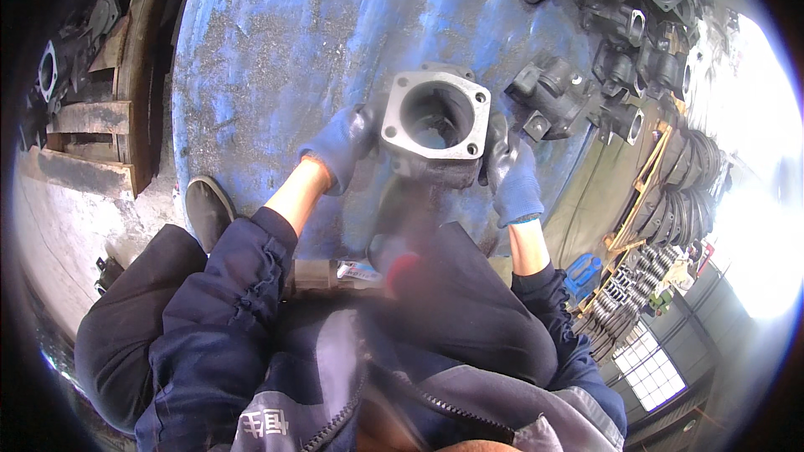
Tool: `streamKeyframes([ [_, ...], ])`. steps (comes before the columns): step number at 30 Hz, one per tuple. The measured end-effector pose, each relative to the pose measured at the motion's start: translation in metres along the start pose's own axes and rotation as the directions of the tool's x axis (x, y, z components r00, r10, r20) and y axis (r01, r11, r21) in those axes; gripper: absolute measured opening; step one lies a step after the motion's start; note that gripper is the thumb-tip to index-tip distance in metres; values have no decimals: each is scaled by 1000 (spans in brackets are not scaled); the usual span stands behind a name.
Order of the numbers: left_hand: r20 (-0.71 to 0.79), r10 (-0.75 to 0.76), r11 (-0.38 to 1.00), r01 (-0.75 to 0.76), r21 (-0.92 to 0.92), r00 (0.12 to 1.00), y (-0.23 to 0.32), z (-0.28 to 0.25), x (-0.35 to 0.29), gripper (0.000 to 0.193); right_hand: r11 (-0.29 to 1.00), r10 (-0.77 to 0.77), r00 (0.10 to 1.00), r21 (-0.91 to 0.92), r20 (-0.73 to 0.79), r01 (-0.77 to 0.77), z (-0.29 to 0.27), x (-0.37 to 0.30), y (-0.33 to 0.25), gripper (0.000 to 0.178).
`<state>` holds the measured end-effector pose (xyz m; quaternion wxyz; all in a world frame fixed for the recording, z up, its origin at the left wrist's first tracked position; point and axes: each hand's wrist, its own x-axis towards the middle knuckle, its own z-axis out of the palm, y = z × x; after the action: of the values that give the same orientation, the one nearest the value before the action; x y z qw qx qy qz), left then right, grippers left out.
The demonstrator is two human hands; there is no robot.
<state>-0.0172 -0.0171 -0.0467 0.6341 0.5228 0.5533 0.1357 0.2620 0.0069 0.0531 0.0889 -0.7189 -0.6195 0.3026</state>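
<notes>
Casting, dark with a pale, squarish flange around a round bore, over a worn blue surface; cannot tell whether lifted clear or resting there. Clasped on its left side by the left hand and on its right by the right hand, both gloved and bent around it, fingertips partly hidden. Just beyond the right hand, a second dark casting; at far left, a wooden pallet.

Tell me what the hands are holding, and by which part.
A metal part, held by its opposite sides: the left hand on its left, the right hand on its right.
</notes>
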Motion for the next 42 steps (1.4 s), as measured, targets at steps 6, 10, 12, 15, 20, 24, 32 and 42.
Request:
streamKeyframes([
  [6, 133, -318, 842, 345, -415, 939, 20, -8, -6, 25, 983, 130, 991, 126, 33, -133, 0, 0, 5, 37],
  [10, 35, -152, 941, 156, -301, 988, 8, 0, -3, 27, 955, 291, 935, -10, 203, -295, -3, 4, 13, 34],
  [12, -65, 24, 994, -31, -100, 998, -1, 7, -2, 29, 936, 277, 938, 160, 207, -312, 0, 5, 23, 35],
  [15, -60, 18, 999, -20, -29, 998, -5, 13, -3, 34, 966, 178, 972, 160, 150, -202, 6, 2, 45, 37],
  [20, -16, -253, 830, 208, -517, 967, 17, 8, -10, 52, 920, 185, 969, 316, 166, -230, 10, -2, 65, 37],
  [24, -2, -292, 780, 237, -580, 956, 37, 4, -15, 71, 979, 146, 970, 110, 193, -170, 0, 0, 49, 37],
  [32, -13, -260, 832, 218, -510, 965, 34, -1, -14, 69, 841, 411, 903, 329, 128, -429, -2, -7, 32, 40],
  [42, 2, -284, 812, 241, -531, 959, 34, -4, -14, 56, 996, 83, 996, 14, -30, -82, 0, -14, 19, 31],
])
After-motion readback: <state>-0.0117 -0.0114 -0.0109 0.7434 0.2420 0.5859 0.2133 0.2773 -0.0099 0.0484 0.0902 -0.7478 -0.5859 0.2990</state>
